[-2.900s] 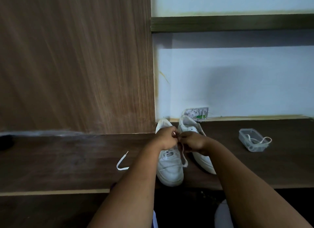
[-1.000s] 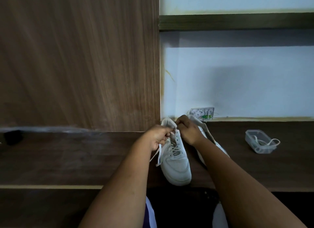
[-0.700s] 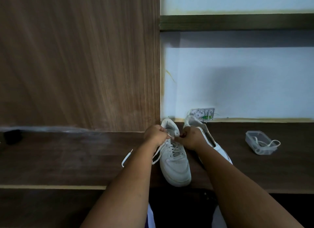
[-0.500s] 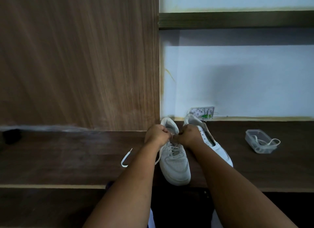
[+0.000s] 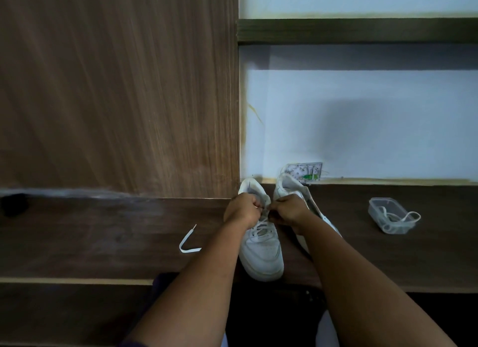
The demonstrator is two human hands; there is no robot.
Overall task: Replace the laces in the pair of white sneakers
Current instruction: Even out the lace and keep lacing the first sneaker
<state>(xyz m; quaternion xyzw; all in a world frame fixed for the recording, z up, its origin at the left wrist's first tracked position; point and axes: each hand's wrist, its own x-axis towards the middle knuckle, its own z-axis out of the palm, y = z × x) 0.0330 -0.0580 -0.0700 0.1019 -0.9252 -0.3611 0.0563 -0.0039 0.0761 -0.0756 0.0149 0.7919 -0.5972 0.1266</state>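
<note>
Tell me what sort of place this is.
Probably a room at home: a dark wooden desk built against a pale painted wall, a wood-grain panel beside it, and a shelf overhead.

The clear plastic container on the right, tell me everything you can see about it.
The clear plastic container is a small, shallow, rounded-rectangle tub that looks like thin see-through plastic, with no lid on it. It sits flat on the dark wooden shelf, to the right of the sneakers and apart from both hands. A white lace lies coiled inside, with one loop hanging over the right rim. Nothing else touches it.
</note>
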